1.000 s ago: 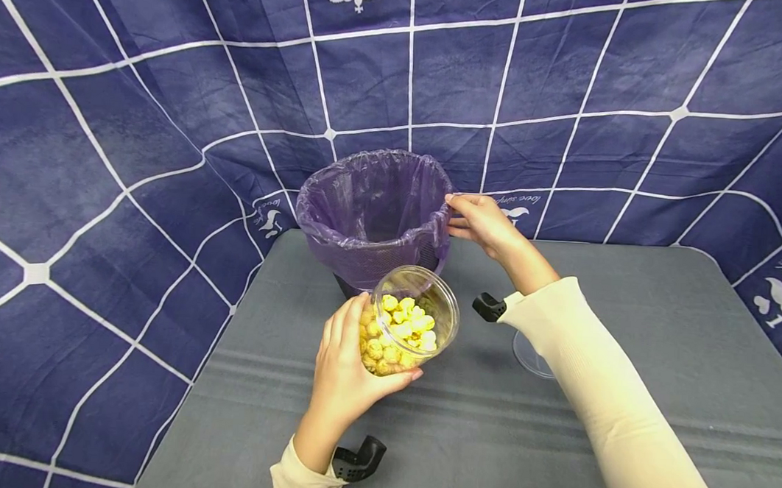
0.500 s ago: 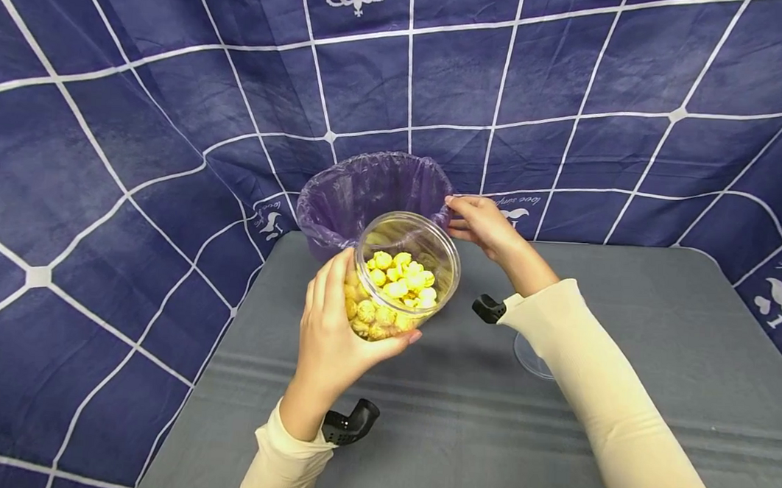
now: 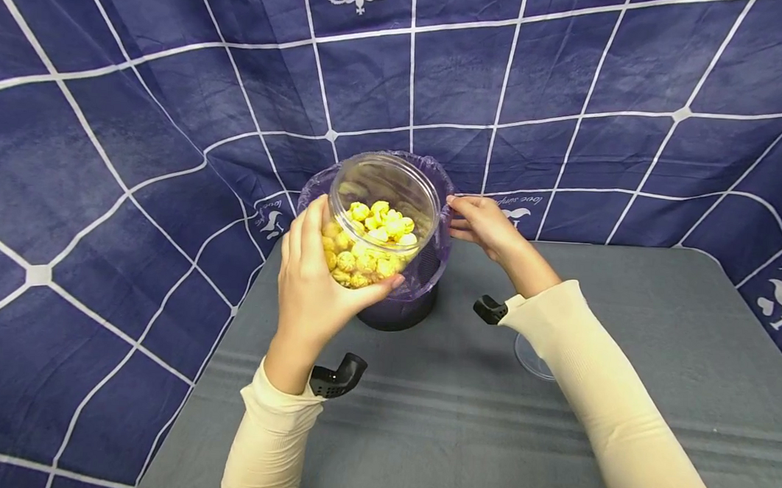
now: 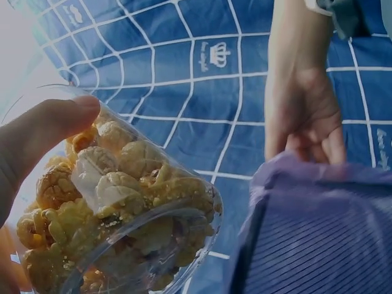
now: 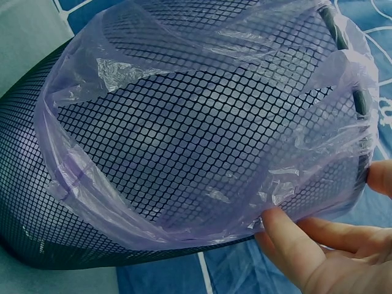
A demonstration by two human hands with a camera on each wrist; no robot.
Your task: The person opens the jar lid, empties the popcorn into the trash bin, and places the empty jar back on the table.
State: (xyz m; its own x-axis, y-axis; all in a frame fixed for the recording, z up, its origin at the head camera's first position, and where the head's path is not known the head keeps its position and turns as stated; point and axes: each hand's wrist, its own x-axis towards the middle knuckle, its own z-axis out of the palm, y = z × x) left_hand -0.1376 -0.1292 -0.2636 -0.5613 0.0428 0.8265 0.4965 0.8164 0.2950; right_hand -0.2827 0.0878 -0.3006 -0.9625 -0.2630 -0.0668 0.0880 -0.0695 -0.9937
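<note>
My left hand [image 3: 312, 277] grips a clear plastic jar [image 3: 410, 186] around its side, thumb toward me. Yellow popcorn [image 3: 363, 261] fills the jar's lower part, and the jar's open mouth tilts away. In the head view the jar overlaps the black mesh trash bin [image 3: 397, 318], hiding much of its opening. A purple trash bag [image 5: 92, 205] lines the bin and folds over its rim. My right hand [image 3: 491, 226] holds the bin's right rim through the bag, thumb on one side and fingers on the other [image 5: 294, 245].
A clear round lid [image 3: 529, 358] lies on the grey tabletop [image 3: 448, 424], partly hidden under my right sleeve. Behind and left of the table hangs a blue cloth [image 3: 559, 68] with white grid lines, close to the bin.
My left hand has lifted the popcorn jar and carried it forward and left, from in front of the bin to its opening. The bin's lower front now shows. My right hand stays at the rim.
</note>
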